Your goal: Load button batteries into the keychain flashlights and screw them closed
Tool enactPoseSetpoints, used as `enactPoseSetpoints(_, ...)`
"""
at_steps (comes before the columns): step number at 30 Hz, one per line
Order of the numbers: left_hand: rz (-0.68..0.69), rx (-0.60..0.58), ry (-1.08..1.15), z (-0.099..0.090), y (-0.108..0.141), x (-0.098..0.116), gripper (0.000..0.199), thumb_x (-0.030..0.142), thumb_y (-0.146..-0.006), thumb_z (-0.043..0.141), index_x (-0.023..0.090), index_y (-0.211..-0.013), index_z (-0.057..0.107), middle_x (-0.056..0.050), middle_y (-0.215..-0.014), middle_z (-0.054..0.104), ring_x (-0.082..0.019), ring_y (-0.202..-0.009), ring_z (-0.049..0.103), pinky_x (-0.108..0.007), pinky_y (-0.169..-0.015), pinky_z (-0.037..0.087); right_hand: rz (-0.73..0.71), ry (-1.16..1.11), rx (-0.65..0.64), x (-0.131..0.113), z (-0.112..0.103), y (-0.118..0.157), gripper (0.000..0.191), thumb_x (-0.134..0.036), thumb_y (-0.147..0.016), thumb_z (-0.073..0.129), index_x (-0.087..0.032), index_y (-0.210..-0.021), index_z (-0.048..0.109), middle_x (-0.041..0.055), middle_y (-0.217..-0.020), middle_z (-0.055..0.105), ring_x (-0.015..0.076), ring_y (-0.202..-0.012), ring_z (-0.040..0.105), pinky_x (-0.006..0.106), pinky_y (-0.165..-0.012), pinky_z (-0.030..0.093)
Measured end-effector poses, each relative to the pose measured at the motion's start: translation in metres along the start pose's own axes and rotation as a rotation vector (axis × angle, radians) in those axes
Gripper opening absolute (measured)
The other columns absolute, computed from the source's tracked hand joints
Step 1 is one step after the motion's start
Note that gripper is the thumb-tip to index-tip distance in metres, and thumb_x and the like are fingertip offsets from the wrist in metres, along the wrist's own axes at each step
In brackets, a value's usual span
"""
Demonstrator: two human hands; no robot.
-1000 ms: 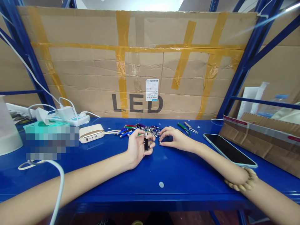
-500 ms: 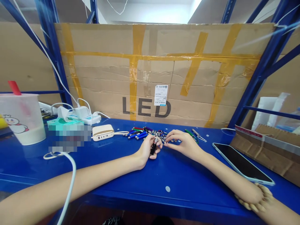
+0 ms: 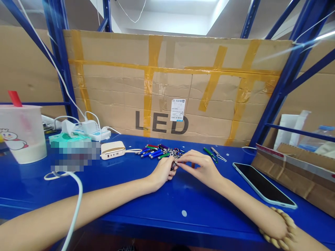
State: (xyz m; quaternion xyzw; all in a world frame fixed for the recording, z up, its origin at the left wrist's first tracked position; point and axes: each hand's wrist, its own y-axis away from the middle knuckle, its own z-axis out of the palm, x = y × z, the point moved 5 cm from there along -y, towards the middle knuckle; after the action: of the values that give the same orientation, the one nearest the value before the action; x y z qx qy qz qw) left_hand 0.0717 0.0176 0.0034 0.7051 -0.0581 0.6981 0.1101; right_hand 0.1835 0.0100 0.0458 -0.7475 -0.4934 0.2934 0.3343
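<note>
My left hand (image 3: 162, 173) is closed around a small black cylinder with a silver end (image 3: 173, 166), like a mini torch body, mostly hidden by the fingers. Thumb and forefinger of my right hand (image 3: 200, 167) pinch together at the cylinder's upper end, on a tiny shiny metal piece (image 3: 176, 162) too small to name exactly. Just behind both hands lies a pile of blue, red, green and purple metal tubes (image 3: 156, 153), with small silver parts (image 3: 174, 152) at its right side.
A cream power bank (image 3: 113, 150) with a strap lies left of the pile. Right of my hands are green-handled tweezers (image 3: 210, 153), a phone (image 3: 264, 184) and an open cardboard box (image 3: 295, 177). A drink cup (image 3: 23, 136) and a white cable (image 3: 75, 209) are at left.
My right hand has moved left, bringing the tiny metal piece to the cylinder's upper end. My left hand has turned, hiding more of the cylinder. The view has shifted slightly.
</note>
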Motion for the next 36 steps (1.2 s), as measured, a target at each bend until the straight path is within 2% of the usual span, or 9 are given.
enactPoseSetpoints(7,0.011,0.038,-0.015,-0.002,0.0,0.0,0.031,0.019,-0.084,0.026,0.017,-0.054,0.03,0.01,-0.043,0.023,-0.003,-0.035,0.015,-0.017,-0.039,0.011,-0.061,0.006,-0.075,0.001,0.003,0.002,0.016,-0.019,-0.083,0.053,-0.02,-0.087,0.068,0.0044,-0.083,0.068,0.0139,-0.077,0.06,0.026,-0.061,0.052)
enactPoseSetpoints(13,0.007,0.027,-0.028,-0.002,0.0,0.0,0.03,0.019,-0.085,0.027,0.017,-0.055,0.033,0.009,-0.041,0.025,-0.003,-0.034,0.017,-0.016,-0.038,0.012,0.067,-0.054,-0.197,0.0,0.007,0.003,0.017,-0.021,-0.079,0.054,-0.02,-0.091,0.066,0.0059,-0.094,0.062,0.0144,-0.084,0.059,0.018,-0.048,0.048)
enactPoseSetpoints(16,-0.004,0.024,-0.029,-0.003,-0.001,-0.002,0.03,0.022,-0.085,0.026,0.017,-0.057,0.033,0.01,-0.041,0.023,-0.003,-0.034,0.016,-0.016,-0.037,0.011,0.118,-0.097,-0.249,-0.002,0.009,0.002,0.02,-0.022,-0.078,0.054,-0.02,-0.096,0.064,0.0065,-0.1,0.058,0.0146,-0.087,0.057,0.018,-0.048,0.048)
enactPoseSetpoints(21,-0.006,-0.01,0.006,-0.006,-0.005,-0.004,0.026,0.027,-0.082,0.029,0.018,-0.058,0.033,0.008,-0.041,0.024,-0.004,-0.033,0.015,-0.017,-0.035,0.01,0.203,-0.114,-0.155,0.007,0.007,0.002,0.02,-0.023,-0.08,0.051,-0.02,-0.097,0.061,0.0055,-0.091,0.059,0.0122,-0.075,0.057,0.018,-0.046,0.046)
enactPoseSetpoints(29,-0.005,-0.03,0.029,-0.007,-0.008,-0.006,0.019,0.023,-0.075,0.03,0.019,-0.056,0.032,0.007,-0.04,0.023,-0.005,-0.032,0.016,-0.018,-0.034,0.01,0.351,0.174,-0.012,0.043,-0.016,0.006,0.02,-0.023,-0.081,0.049,-0.02,-0.095,0.063,0.0022,-0.08,0.063,0.0125,-0.072,0.059,0.023,-0.057,0.048)
enactPoseSetpoints(33,0.009,-0.033,0.015,-0.005,-0.005,-0.004,0.021,0.024,-0.076,0.03,0.018,-0.056,0.034,0.007,-0.041,0.024,-0.005,-0.033,0.017,-0.018,-0.034,0.01,0.369,0.231,-0.14,0.057,-0.01,0.012,0.015,-0.021,-0.077,0.053,-0.022,-0.083,0.067,0.0013,-0.084,0.067,0.0156,-0.076,0.06,0.027,-0.062,0.049)
enactPoseSetpoints(36,0.018,-0.037,0.002,-0.004,-0.003,-0.003,0.021,0.022,-0.076,0.03,0.018,-0.056,0.033,0.007,-0.04,0.025,-0.004,-0.032,0.017,-0.018,-0.035,0.01,0.327,0.166,-0.269,0.06,0.002,0.016,0.015,-0.019,-0.075,0.055,-0.022,-0.083,0.067,0.0016,-0.086,0.069,0.018,-0.081,0.061,0.033,-0.072,0.05)
